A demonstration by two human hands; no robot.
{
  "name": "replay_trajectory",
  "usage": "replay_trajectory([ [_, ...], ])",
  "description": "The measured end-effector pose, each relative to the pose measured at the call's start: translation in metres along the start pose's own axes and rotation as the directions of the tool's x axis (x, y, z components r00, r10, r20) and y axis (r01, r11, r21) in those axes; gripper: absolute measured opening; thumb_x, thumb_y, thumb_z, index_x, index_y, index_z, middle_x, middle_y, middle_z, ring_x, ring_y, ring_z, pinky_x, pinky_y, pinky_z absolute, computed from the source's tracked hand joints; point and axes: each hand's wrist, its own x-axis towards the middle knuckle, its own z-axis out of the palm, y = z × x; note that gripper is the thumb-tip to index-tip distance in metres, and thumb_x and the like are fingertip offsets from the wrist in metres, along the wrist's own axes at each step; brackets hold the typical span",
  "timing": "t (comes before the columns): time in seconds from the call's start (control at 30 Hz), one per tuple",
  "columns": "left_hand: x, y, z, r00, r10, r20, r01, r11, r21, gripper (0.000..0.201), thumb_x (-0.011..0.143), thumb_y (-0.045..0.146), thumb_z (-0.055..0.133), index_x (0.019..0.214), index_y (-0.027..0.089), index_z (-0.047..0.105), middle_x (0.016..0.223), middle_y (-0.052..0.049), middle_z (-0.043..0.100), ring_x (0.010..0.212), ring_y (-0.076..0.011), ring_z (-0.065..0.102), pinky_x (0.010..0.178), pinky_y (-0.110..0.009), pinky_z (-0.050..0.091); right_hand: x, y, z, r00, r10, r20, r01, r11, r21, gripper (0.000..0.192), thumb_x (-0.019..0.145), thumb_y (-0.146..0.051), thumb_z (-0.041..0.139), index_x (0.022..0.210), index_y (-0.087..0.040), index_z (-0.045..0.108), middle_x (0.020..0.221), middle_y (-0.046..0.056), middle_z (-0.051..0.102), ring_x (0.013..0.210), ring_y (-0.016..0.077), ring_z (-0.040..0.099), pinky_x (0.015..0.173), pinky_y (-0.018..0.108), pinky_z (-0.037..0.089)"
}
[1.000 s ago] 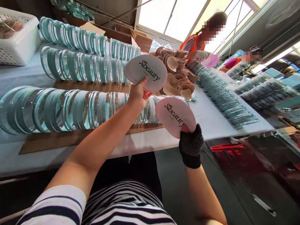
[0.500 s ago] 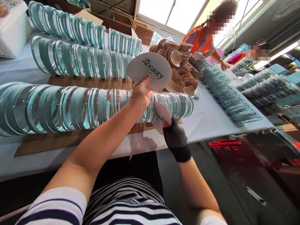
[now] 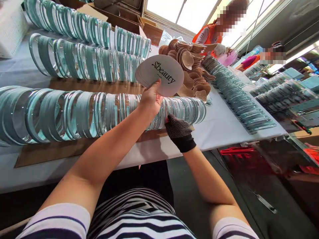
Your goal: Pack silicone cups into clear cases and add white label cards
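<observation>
- Clearly, the left hand holds white cards in its fingers above clear rings on the tabletop.
- The gloved right hand is at the nearest row; I cannot tell its fingers' grip.

A hand could slip across the bench between the front row of clear hoops and the side row. The brown pile crowds the far end. The left hand, with white cards, and right hand block the middle.
</observation>
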Motion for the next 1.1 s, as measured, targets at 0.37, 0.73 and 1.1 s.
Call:
replay_trajectory([
  [0.37,-0.001,-0.008,-0.007,0.994,0.081,0.072,-0.081,0.997,-0.006,0.052,0.081,0.013,0.070,0.129,0.028,0.058,0.129,-0.001,0.066,0.132,-0.0228,0.053,0.114,-0.042,0.039,-0.007,0.003,0.002,0.863,-0.181,0.471,-0.483,-0.021,0.876,0.028,0.086,-0.040,0.045,0.104,-0.023,0.057,0.058,-0.007,0.054,0.035,0.0071,0.033,0.036,0.019,0.030],
  [0.73,-0.007,-0.012,-0.005,0.967,0.206,0.152,-0.230,0.961,0.157,0.035,0.069,0.021,0.079,0.102,0.021,0.069,0.108,-0.004,0.074,0.124,-0.0255,0.058,0.106,-0.042,0.045,0.063,0.037,-0.056,0.886,0.058,-0.460,0.153,0.900,0.408,0.056,0.092,-0.044,0.046,0.141,-0.017,0.046,0.135,0.015,0.059,0.118,0.0236,0.060,0.097,0.040,0.052],
  [1.1,-0.039,0.011,-0.026,0.968,0.209,0.137,-0.231,0.959,0.164,0.027,0.071,0.029,0.079,0.096,0.024,0.071,0.110,-0.004,0.073,0.123,-0.0262,0.059,0.102,-0.042,0.049,0.051,-0.011,-0.031,0.681,0.231,-0.695,0.197,0.856,0.477,0.038,0.091,-0.043,0.040,0.106,-0.017,0.063,0.100,0.012,0.070,0.093,0.0250,0.066,0.087,0.046,0.055],
])
